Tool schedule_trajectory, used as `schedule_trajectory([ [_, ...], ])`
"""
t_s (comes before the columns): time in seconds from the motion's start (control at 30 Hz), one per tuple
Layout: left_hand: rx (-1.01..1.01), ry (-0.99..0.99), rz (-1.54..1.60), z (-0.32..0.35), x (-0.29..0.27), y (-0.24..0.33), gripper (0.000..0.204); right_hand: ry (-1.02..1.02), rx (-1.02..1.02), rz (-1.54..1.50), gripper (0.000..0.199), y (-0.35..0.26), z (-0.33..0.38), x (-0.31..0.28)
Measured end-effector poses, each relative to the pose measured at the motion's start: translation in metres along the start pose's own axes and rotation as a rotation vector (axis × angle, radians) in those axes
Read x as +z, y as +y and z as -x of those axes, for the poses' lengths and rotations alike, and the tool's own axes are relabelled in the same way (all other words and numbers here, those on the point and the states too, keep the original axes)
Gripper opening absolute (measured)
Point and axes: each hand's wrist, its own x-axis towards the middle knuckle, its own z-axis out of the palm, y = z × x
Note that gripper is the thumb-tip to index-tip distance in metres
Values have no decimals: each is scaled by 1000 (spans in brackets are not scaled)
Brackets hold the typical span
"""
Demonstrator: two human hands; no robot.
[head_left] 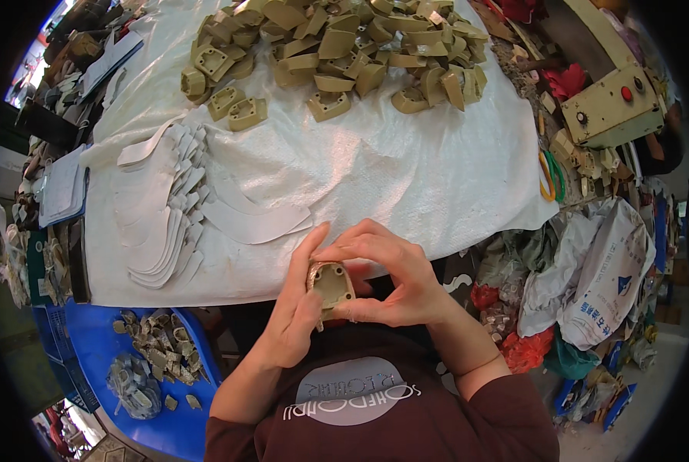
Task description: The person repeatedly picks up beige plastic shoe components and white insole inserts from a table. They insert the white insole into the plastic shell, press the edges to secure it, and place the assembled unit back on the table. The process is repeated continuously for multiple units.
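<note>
Close in front of my chest, at the table's near edge, I hold a beige shoe heel block (331, 285) with its hollow, holed face turned up. My left hand (292, 316) is closed along its left side, thumb bent against it. From the right, my right hand (394, 277) grips it with fingers over the far end and thumb at the near end. Just beyond my hands, thin white curved pieces (148, 231) lie in fanned, overlapping stacks, a few reaching toward my fingertips. A large pile of similar beige heel blocks (337, 69) sits at the far side.
A white woven sheet (421, 177) covers the table. At lower left, a blue plastic surface (98, 339) carries small beige parts and a clear bag (133, 385). White sacks (606, 277) and red bags stand right; a beige control box (614, 108) with a red button is at far right.
</note>
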Motion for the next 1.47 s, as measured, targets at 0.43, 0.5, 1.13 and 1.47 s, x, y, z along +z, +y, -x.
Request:
schedule_trajectory([
  [0.43,81,128,107,-2,31,3,85,-71,493,-673,14,2,-14,9],
  [0.5,73,164,8,-3,35,6,87,-202,389,-694,10,15,-11,10],
  [1.13,215,474,11,-5,27,-15,60,186,128,-366,39,13,9,52],
  [1.47,469,287,-787,-1,-1,-26,93,-146,389,253,59,-3,-6,13],
])
